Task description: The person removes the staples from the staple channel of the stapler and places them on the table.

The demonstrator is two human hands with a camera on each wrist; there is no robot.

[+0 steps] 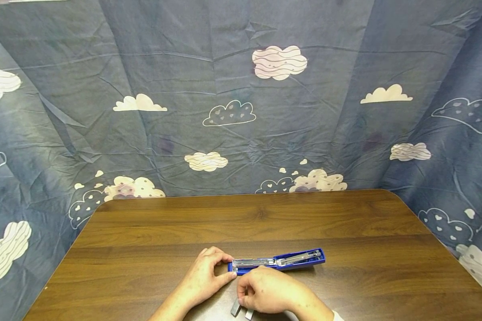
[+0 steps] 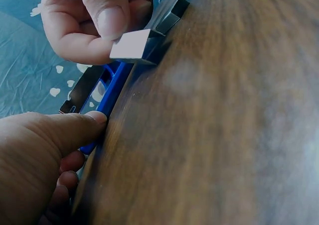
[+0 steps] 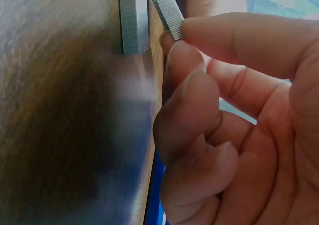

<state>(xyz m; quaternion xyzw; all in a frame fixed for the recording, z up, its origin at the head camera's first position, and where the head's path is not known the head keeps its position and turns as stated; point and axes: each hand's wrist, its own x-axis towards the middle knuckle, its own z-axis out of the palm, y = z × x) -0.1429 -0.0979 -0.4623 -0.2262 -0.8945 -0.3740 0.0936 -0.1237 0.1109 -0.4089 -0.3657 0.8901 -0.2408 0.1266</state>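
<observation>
An opened blue stapler (image 1: 301, 263) lies on the table, its top swung back to the right and its metal staple channel exposed. My left hand (image 1: 202, 276) holds the stapler's left end between thumb and fingers; in the left wrist view the thumb (image 2: 82, 128) presses on the blue base. In front of the stapler, my right hand (image 1: 271, 290) pinches a grey staple strip (image 3: 168, 13) between thumb and finger, its end tilted toward the left hand. A second staple strip (image 3: 133, 23) lies on the table beside it, partly hidden by the right hand in the head view.
The brown wooden table (image 1: 144, 236) reaches back to a blue cloth (image 1: 184, 133) printed with clouds. The cloth hangs behind the table and along both sides. The staple strips are close to the near side of the table.
</observation>
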